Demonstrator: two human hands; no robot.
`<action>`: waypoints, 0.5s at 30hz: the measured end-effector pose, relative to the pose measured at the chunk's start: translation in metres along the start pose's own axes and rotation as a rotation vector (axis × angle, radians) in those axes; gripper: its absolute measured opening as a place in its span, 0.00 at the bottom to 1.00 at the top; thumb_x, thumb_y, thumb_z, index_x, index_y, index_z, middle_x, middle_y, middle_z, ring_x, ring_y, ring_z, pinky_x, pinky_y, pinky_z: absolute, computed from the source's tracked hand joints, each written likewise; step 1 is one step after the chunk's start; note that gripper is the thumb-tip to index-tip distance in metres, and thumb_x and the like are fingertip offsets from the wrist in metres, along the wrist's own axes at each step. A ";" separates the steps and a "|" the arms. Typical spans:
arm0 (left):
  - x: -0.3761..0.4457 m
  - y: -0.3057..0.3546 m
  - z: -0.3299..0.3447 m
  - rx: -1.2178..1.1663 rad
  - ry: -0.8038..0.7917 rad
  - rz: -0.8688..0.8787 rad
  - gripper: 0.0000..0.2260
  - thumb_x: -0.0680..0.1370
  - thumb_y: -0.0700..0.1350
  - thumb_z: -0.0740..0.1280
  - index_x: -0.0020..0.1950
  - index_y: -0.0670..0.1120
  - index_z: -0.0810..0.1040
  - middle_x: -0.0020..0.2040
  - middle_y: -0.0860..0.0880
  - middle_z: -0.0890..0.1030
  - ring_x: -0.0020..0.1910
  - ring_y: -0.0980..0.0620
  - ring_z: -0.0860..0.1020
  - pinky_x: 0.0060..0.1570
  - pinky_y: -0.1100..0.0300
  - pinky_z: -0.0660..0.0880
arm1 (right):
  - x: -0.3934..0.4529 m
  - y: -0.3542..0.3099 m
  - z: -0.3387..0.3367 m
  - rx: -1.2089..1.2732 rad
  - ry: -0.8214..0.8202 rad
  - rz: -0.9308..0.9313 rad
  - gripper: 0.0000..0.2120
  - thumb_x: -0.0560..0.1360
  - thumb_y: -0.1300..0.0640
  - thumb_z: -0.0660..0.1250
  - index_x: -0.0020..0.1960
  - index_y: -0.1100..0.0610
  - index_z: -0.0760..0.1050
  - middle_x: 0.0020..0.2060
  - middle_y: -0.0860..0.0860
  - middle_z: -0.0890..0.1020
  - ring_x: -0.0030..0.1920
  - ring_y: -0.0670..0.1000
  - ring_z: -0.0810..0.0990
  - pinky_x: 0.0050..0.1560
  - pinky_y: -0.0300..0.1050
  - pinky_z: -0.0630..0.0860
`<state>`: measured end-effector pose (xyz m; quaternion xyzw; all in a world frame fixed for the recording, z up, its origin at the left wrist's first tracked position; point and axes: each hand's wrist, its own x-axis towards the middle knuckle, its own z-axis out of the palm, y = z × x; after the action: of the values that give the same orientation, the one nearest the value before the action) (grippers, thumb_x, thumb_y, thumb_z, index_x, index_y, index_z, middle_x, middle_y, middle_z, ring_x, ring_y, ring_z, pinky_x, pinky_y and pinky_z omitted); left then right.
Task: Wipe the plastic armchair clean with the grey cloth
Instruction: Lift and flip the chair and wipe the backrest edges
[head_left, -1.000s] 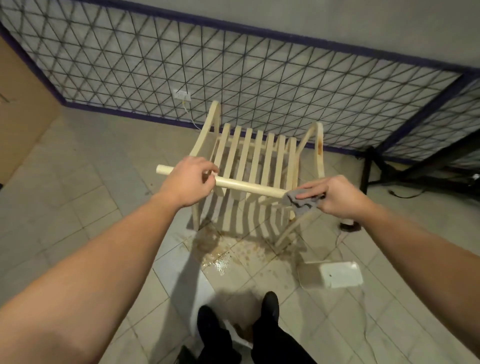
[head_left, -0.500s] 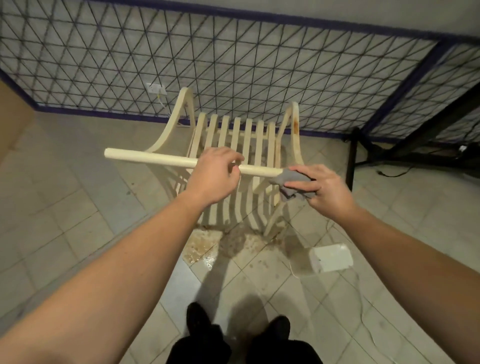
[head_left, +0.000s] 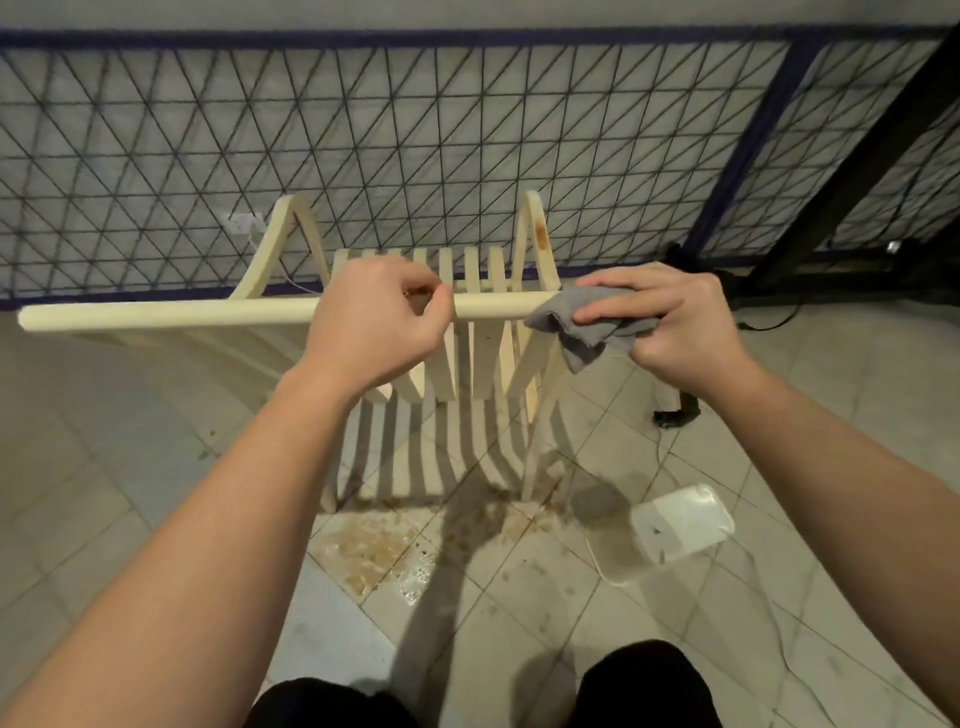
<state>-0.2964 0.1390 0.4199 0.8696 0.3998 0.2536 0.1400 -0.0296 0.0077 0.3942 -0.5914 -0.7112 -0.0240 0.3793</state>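
Note:
The cream plastic armchair (head_left: 156, 315) stands on the tiled floor, seen from behind, its slatted back running down from a long top rail. My left hand (head_left: 374, 322) grips that rail near its middle. My right hand (head_left: 670, 317) presses the crumpled grey cloth (head_left: 582, 319) over the rail's right end, hiding that end. A brown stain shows on the chair's right armrest upright (head_left: 540, 236).
A wire mesh fence (head_left: 467, 145) with a dark blue frame runs behind the chair. A dirty wet patch (head_left: 374, 551) lies on the tiles under the chair. A white plastic container (head_left: 680, 525) lies on the floor at right. Black metal legs (head_left: 831, 208) stand at far right.
The view has drawn closer to the chair and the rail now lies level. My left hand slid right along the rail; my right hand with the cloth stays at the right end.

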 end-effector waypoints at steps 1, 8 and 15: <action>0.000 -0.001 -0.002 -0.015 -0.014 0.001 0.12 0.78 0.51 0.64 0.43 0.49 0.85 0.35 0.51 0.81 0.37 0.50 0.76 0.37 0.54 0.75 | -0.002 0.002 0.002 -0.012 0.018 -0.023 0.18 0.67 0.70 0.77 0.51 0.52 0.85 0.55 0.51 0.84 0.55 0.52 0.82 0.56 0.54 0.77; 0.001 -0.011 -0.014 -0.070 -0.120 0.022 0.09 0.78 0.52 0.66 0.51 0.56 0.87 0.34 0.51 0.82 0.35 0.52 0.78 0.35 0.60 0.74 | -0.023 0.007 0.025 -0.095 0.289 -0.143 0.10 0.72 0.61 0.77 0.53 0.56 0.85 0.55 0.52 0.83 0.53 0.53 0.82 0.58 0.45 0.76; -0.006 -0.006 -0.020 -0.107 -0.145 0.034 0.08 0.79 0.51 0.67 0.52 0.56 0.86 0.34 0.51 0.82 0.24 0.59 0.76 0.23 0.71 0.69 | -0.043 0.008 0.011 -0.133 0.399 0.081 0.22 0.66 0.74 0.72 0.56 0.56 0.84 0.54 0.51 0.84 0.56 0.46 0.82 0.62 0.39 0.75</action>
<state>-0.3139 0.1392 0.4320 0.8836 0.3597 0.2134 0.2105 -0.0278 -0.0196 0.3585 -0.6267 -0.5945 -0.1722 0.4734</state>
